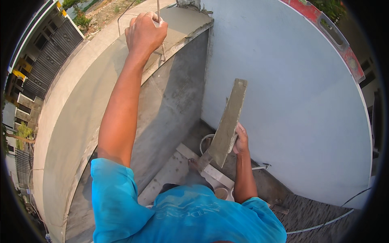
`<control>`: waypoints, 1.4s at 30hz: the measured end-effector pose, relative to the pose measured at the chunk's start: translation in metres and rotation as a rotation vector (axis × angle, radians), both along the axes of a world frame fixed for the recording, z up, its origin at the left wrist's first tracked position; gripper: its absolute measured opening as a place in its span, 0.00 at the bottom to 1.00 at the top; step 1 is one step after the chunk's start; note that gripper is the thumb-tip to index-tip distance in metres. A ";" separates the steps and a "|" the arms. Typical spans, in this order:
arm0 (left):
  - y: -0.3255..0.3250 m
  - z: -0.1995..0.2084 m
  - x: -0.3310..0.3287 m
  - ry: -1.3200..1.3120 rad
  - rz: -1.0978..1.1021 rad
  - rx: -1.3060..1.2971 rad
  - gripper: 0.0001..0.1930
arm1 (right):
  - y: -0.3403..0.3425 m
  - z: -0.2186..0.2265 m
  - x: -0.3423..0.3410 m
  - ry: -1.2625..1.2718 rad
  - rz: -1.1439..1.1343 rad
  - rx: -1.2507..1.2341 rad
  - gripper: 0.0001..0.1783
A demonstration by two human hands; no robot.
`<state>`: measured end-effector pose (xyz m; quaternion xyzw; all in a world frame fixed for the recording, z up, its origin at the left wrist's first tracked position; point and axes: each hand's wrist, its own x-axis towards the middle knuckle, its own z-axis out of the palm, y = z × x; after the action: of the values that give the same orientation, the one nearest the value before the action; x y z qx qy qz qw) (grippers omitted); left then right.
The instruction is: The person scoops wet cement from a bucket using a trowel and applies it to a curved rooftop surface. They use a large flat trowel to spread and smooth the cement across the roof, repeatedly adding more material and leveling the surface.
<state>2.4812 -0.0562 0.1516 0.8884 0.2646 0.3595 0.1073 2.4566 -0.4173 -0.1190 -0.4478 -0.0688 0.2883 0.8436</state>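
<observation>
My left hand (146, 33) is raised over the top of a low wall, its fingers closed round a thin metal rod (163, 53). The rod's bent lower end reaches the edge of the smooth grey cement top (85, 87). My right hand (241, 139) grips a long narrow board (230, 115) by its right side. Wet-looking grey cement coats the board, which stands tilted in front of me. Part of the right hand's fingers is hidden behind it.
A pale blue-white wall (283, 93) rises on the right, with a red spirit level (342, 44) along its upper edge. Below the cement top is a grey rendered wall face (162, 101). Wooden planks (219, 176) lie low in front of me. A second bent rod (119, 25) stands at the far left.
</observation>
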 end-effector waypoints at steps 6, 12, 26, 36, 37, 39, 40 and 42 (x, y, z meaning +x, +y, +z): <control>0.006 0.005 -0.096 -0.049 0.074 -0.309 0.20 | 0.067 0.135 0.089 -0.644 0.095 -0.200 0.27; 0.000 -0.005 -0.152 0.008 0.075 -0.369 0.22 | 0.134 0.278 0.179 -1.292 0.105 -0.805 0.25; -0.055 -0.195 -0.416 -0.030 -0.024 -0.001 0.09 | 0.277 0.330 0.240 -1.331 0.307 -1.504 0.26; -0.036 -0.232 -0.456 -0.059 0.535 -0.576 0.09 | 0.305 0.300 0.244 -1.555 0.320 -1.447 0.29; -0.037 -0.216 -0.448 -0.030 0.576 -0.682 0.09 | 0.307 0.299 0.230 -1.587 0.327 -1.429 0.29; -0.038 -0.204 -0.441 0.040 0.611 -0.752 0.09 | 0.311 0.296 0.201 -1.643 0.334 -1.381 0.28; -0.038 -0.203 -0.441 0.076 0.601 -0.723 0.08 | 0.313 0.293 0.190 -1.711 0.358 -1.306 0.29; -0.035 -0.207 -0.446 0.076 0.523 -0.645 0.08 | 0.316 0.288 0.172 -1.841 0.398 -1.156 0.30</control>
<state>2.0356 -0.0908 -0.0558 0.7248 0.5843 0.2401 0.2751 2.6282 -0.1016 0.1687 -0.7989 -0.5960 -0.0360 0.0723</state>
